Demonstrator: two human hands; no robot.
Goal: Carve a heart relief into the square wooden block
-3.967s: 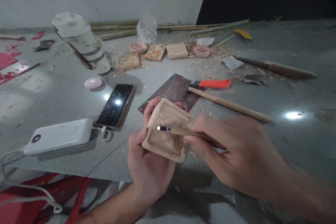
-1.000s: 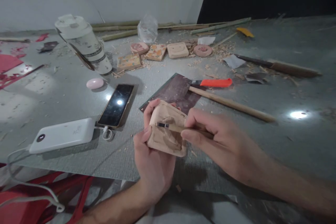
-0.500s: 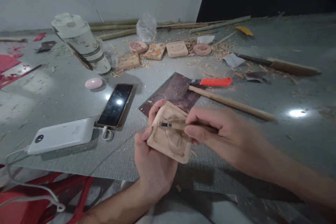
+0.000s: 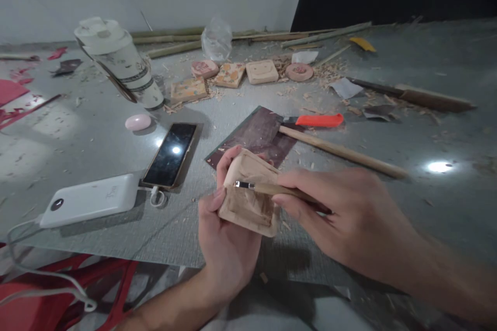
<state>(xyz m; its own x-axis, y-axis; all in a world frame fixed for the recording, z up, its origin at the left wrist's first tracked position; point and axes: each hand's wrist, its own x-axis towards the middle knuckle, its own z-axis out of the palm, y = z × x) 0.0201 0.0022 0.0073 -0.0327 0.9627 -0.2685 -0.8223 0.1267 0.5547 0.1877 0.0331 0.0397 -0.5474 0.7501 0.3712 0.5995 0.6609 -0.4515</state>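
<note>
My left hand (image 4: 229, 238) is closed around a square, pale wooden block (image 4: 248, 220) with rounded corners and a recess carved into its face. The block is tilted toward me above the table's front edge. In my right hand (image 4: 334, 207) is a carving chisel (image 4: 272, 189) with a wooden handle and a short metal blade, gripped between thumb and fingers. Its blade tip meets the block's left inner rim, close to my left thumb. Part of the recess is hidden under the chisel and my right fingers.
Behind the block lie a dark sheet (image 4: 248, 134), an orange-handled knife (image 4: 320, 120) and a wooden stick (image 4: 345, 152). Left are a phone (image 4: 171, 155), a power bank (image 4: 91, 200) and a tumbler (image 4: 120, 62). Several carved pieces, including a pale square one (image 4: 262, 72), sit among shavings farther back.
My right hand has shifted slightly right and down, and the chisel handle now slopes more. The block's tilt has changed a little in my left hand.
</note>
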